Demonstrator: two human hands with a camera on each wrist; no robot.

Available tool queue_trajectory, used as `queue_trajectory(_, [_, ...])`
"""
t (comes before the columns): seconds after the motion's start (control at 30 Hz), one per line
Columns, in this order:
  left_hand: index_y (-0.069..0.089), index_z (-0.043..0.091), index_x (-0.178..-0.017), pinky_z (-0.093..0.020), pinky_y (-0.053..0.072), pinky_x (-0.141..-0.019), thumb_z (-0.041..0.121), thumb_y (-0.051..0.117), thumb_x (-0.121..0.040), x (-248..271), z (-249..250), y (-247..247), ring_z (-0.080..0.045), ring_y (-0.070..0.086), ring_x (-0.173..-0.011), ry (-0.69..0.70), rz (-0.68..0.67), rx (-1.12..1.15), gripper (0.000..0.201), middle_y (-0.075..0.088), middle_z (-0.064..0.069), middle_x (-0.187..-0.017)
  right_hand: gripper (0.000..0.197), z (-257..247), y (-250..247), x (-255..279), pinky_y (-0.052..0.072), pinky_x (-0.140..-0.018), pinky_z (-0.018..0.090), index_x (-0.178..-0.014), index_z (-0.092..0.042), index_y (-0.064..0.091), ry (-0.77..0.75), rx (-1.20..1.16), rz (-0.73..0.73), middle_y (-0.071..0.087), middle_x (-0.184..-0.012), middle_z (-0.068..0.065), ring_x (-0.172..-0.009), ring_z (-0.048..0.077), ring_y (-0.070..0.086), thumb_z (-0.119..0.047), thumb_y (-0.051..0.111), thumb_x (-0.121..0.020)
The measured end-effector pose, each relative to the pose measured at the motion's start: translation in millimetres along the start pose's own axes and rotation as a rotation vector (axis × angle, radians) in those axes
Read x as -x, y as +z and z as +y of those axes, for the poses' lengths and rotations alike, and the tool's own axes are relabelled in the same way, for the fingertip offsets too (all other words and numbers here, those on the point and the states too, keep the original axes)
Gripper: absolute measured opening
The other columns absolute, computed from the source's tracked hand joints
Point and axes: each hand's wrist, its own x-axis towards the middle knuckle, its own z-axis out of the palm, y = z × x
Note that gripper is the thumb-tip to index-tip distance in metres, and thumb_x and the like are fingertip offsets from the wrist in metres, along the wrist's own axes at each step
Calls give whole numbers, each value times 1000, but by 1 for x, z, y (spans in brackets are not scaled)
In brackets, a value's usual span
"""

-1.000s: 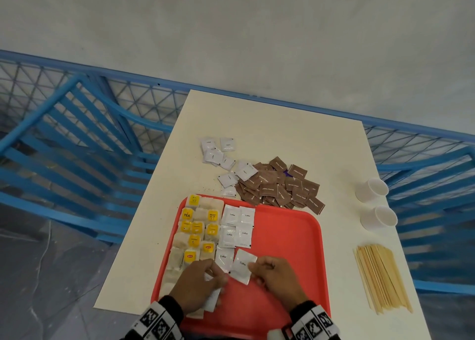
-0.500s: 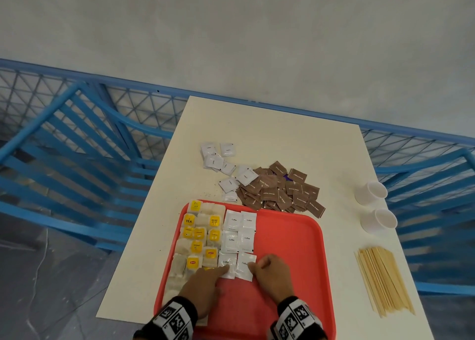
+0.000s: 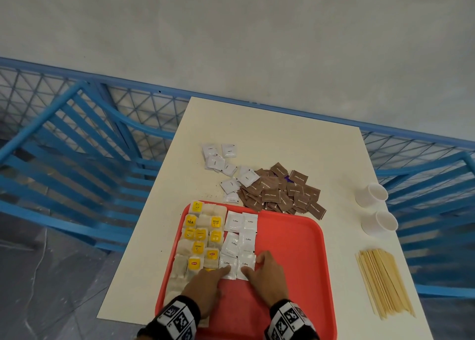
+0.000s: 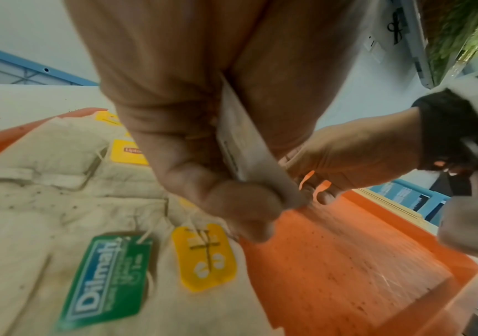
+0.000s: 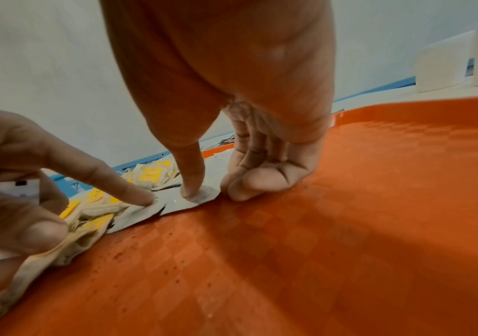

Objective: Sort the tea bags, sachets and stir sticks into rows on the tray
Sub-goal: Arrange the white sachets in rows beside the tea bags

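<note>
Both hands work at the near-left part of the red tray [image 3: 295, 249]. Left hand [image 3: 203, 288]: index fingertip pressing one white coffee sachet [image 3: 227, 265] flat, while the other fingers clamp a spare sachet [image 4: 243, 145] against the palm. Right hand [image 3: 267, 275]: thumb pressing the neighbouring sachet [image 3: 246, 264], fingers curled, nothing gripped. Tea bags [image 3: 198, 237] fill the tray's left edge. Brown sachets [image 3: 282, 193] heaped beyond the tray's far edge. Stir sticks [image 3: 383, 283] lie near the table's [image 3: 282, 134] right edge, beside two white cups [image 3: 375, 208].
</note>
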Motion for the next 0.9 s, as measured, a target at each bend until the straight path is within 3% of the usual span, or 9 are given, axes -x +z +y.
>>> queue_trajectory(0.17, [38,40,-148,-33,40,-113,16,52,-93,2,0,-3,-18,51,-133,-7,-5,10,62,51,-2,-147,26,-6,-5,-3,43,-70,31,-89,-22,48,-56,14,82,62,-84,-6,-82,19,58,-38,69,-85])
queue_trajectory(0.27, [41,41,-146,-32,50,-101,17,55,-94,5,2,-8,-20,63,-112,4,7,-5,59,62,-4,-131,24,-17,-5,-8,44,-84,27,-115,-25,56,-240,82,62,62,-108,-5,-100,17,58,-34,59,-93])
queue_trajectory(0.33, [44,38,-144,-32,53,-90,17,56,-96,8,4,-11,-23,66,-96,1,10,5,54,66,-6,-119,37,-29,-1,-11,44,-95,32,-133,-28,50,-312,190,-45,56,-122,1,-114,20,53,-37,51,-97])
queue_trajectory(0.4, [47,36,-141,-36,54,-89,17,56,-97,11,7,-14,-26,64,-89,-11,16,27,49,66,-9,-112,44,-41,4,-11,44,-97,38,-141,-29,41,-324,350,-119,49,-127,8,-119,28,48,-39,45,-99])
queue_trajectory(0.47, [49,31,-141,-35,52,-86,17,55,-97,14,7,-15,-17,53,-78,-2,13,25,46,66,-10,-113,47,-48,6,-11,44,-96,42,-145,-27,34,-308,495,-150,42,-130,13,-120,33,46,-39,42,-100])
queue_trajectory(0.53, [50,28,-140,-24,48,-77,14,53,-98,17,7,-18,-11,47,-67,24,23,23,44,67,-10,-119,48,-51,8,-11,44,-95,44,-145,-26,31,-283,562,-167,40,-132,14,-120,35,44,-38,41,-100])
queue_trajectory(0.67, [49,28,-141,-28,49,-79,16,53,-97,20,4,-22,-11,46,-81,10,29,20,45,66,-8,-121,47,-52,8,-14,47,-92,44,-145,-29,29,-310,611,-159,38,-131,13,-119,34,44,-35,41,-100])
queue_trajectory(0.77, [48,30,-140,-21,41,-66,13,50,-98,19,2,-21,-10,43,-71,-1,32,58,46,66,-11,-122,44,-53,6,-16,48,-90,44,-144,-32,31,-321,612,-143,38,-131,13,-119,33,43,-33,41,-101])
queue_trajectory(0.9, [48,32,-140,-26,48,-76,17,53,-98,16,2,-22,-14,49,-84,-7,29,58,45,62,-7,-126,40,-51,1,-17,47,-89,41,-140,-34,36,-360,533,-124,41,-123,10,-116,31,44,-30,41,-100])
